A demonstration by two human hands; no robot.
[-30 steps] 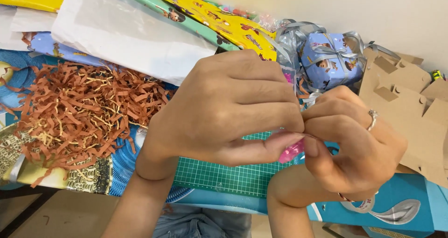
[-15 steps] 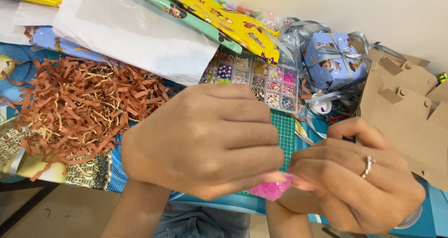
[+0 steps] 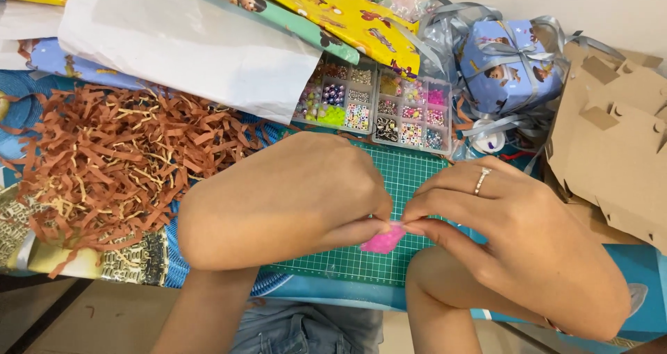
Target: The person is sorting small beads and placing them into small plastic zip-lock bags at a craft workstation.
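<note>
Left hand (image 3: 285, 201), right hand (image 3: 514, 243): fingertip grip shared on small pink glittery packet (image 3: 383, 239) above green cutting mat (image 3: 410, 180). Risk: slips, contents spill.

Small bright pink glittery piece (image 3: 383, 240), pinched between fingertips of both hands, just above green cutting mat (image 3: 410, 180)

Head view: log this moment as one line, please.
left hand: pinches pink packet | right hand: pinches same packet | below: green cutting mat | behind: bead organiser
</note>
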